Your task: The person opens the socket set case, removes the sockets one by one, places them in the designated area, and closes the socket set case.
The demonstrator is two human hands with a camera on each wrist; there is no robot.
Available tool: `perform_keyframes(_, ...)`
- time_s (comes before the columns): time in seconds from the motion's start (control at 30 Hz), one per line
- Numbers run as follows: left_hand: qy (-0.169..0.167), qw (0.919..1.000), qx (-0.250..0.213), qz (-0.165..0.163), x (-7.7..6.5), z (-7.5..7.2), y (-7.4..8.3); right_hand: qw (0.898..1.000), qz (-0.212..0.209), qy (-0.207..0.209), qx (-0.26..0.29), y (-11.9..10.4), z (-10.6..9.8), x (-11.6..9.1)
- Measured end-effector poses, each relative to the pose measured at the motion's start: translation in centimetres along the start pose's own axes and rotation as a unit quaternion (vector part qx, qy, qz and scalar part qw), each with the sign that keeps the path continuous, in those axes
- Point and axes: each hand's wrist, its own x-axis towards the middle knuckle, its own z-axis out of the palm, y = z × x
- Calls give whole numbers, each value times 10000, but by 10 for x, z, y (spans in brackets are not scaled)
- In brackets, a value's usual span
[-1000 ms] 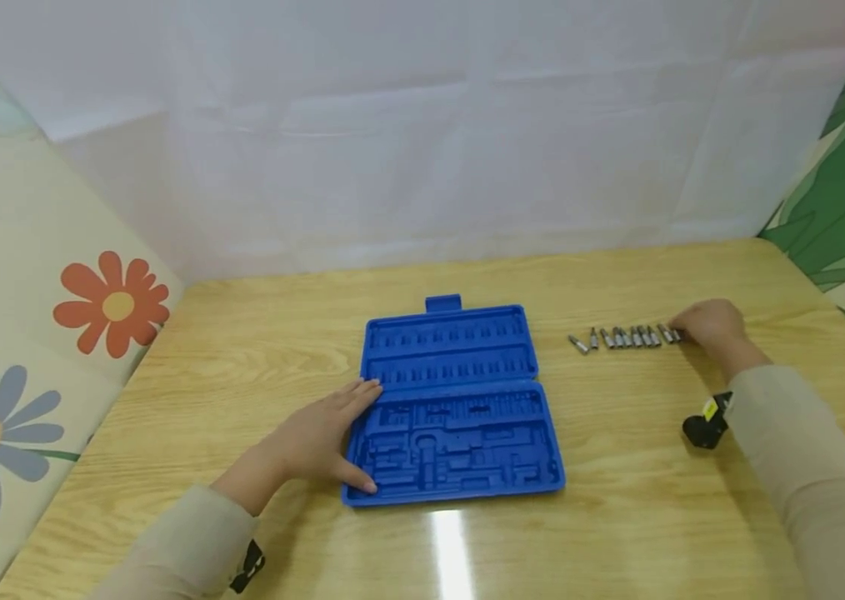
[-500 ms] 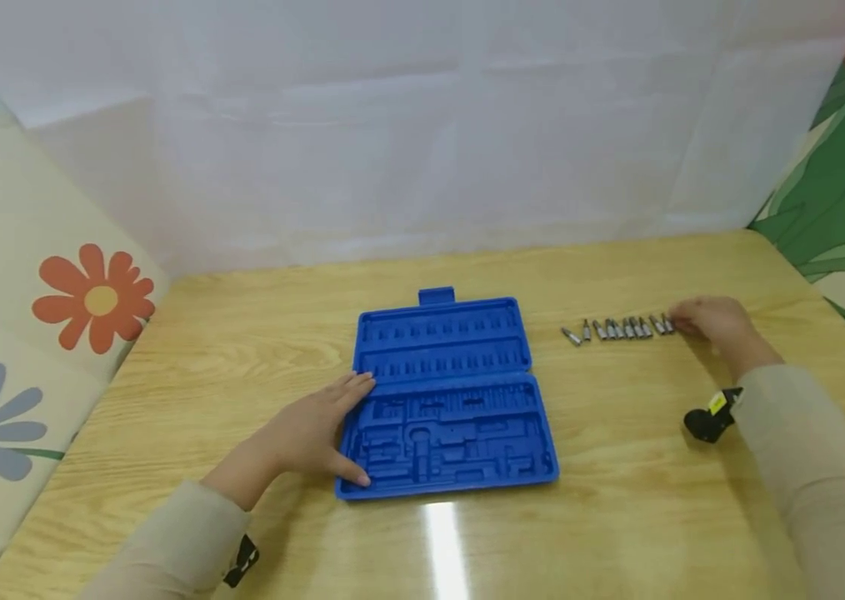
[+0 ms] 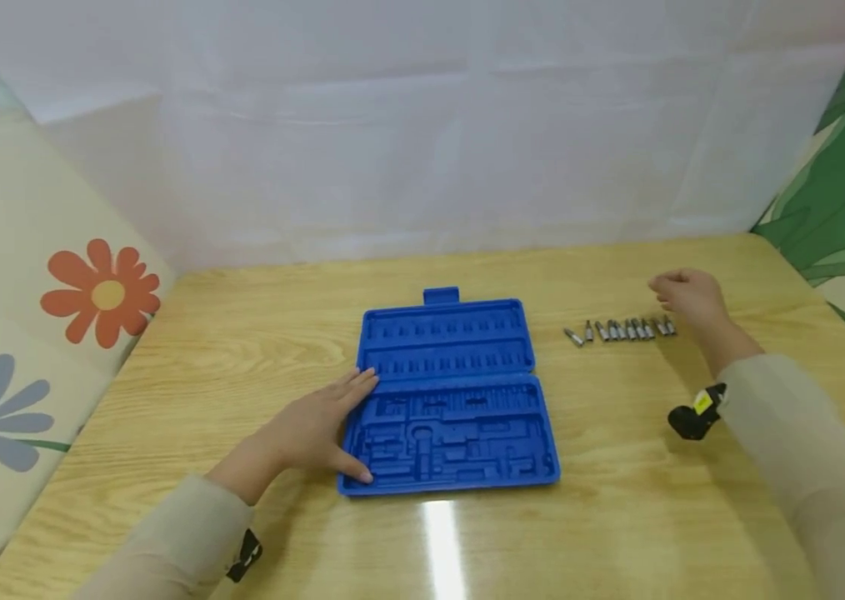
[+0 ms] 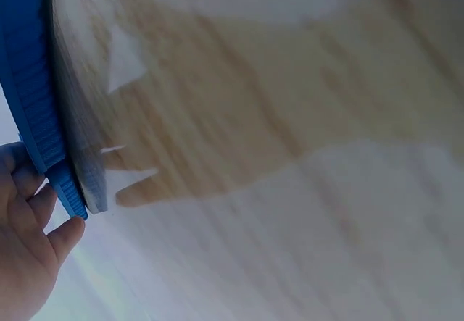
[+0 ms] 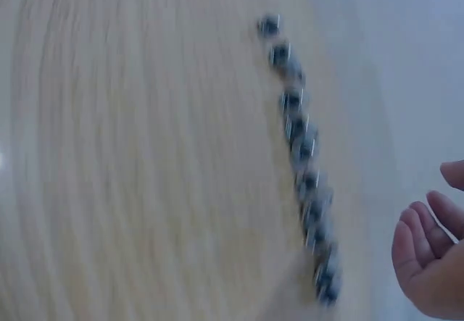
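A blue plastic tool case (image 3: 460,433) lies unfolded flat on the wooden table, its moulded slots facing up. Along its left side rests my left hand (image 3: 313,425), fingers spread near the hinge and thumb on the lower front corner; the left wrist view shows this hand (image 4: 29,241) against the case edge (image 4: 32,82). To the right of the case, several small metal bit sockets (image 3: 630,330) lie in a row. My right hand (image 3: 696,304) is raised above the row's right end, fingers loosely bent. In the right wrist view, a gap separates thumb and fingers (image 5: 424,238), with nothing visible between them.
A white sheet (image 3: 422,150) hangs behind the table's (image 3: 257,333) back edge. Flower-patterned panels (image 3: 2,208) stand at the left and right. Each sleeve carries a black wrist camera (image 3: 692,417).
My right hand has lifted off the right end of the socket row and shifted back and slightly left. The sockets stay lined up. My left hand keeps its place on the case.
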Motion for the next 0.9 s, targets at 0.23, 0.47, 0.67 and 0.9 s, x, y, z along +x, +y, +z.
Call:
perform_keyframes(0.23,58,9999,53,-87,-4,-4,-1,9923,-463,-1140,169,-48,61,1)
perform_keyframes(0.47,84,9999,-71,18,-3,0,2,9808,-382,-1790,-676,-63,109,6)
perform_keyframes(0.67,80,10000,22,40,-3,0,6,9776,-323,-1668,-1246,-64,133,12)
perform_keyframes(0.9,73,9999,129,25,-4,0,7,9815,-80,-1471,-1222,-65,140,15)
